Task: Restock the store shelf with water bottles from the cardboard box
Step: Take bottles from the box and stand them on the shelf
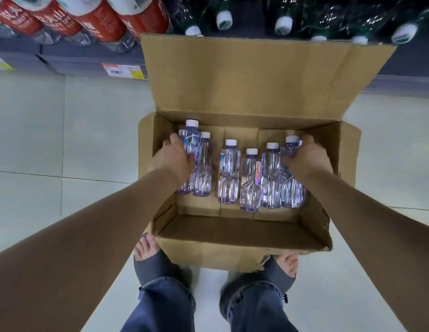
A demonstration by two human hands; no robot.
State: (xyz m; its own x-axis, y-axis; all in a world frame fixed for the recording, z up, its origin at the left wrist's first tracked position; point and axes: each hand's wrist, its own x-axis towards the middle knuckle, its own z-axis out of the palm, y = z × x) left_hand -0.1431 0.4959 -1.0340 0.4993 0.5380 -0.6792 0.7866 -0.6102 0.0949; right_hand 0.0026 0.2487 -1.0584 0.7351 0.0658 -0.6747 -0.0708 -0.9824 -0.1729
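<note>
Seven white caps countable in the box point(232, 250), the one furthest toward 3 o'clock half hidden. Bottles point(229, 173) are clear with a violet tint, all standing upright, caps up, long axis vertical; in frame the caps lean toward 12 o'clock. Only one label is partly readable: the fourth bottle point(250, 188) has a red strip point(257, 172) with white lettering running along the bottle axis, looks like "Count…", can't confirm the rest. Others show blue-white labels, text too blurred. Box sits on the tiled floor point(28, 140) at frame centre, long axis 9 to 3, far flap point(256, 75) standing up against the shelf point(76, 61) at 12. Left hand point(175, 156) is inside the box at the 9 o'clock end, fingers wrapped round the end bottle point(193, 140). Right hand point(308, 159) is at the 3 o'clock end, fingers curled round the last bottle point(291, 147); can't tell if it also takes the half-hidden one behind. On the shelf at 11: red-label bottles point(98, 22), white print unreadable. At 1: green bottles point(224, 19) with white caps. Orange-white price tag point(124, 70) on the shelf edge, not legible. Feet point(146, 248) in grey slippers at 6, touching the box's near wall.
</note>
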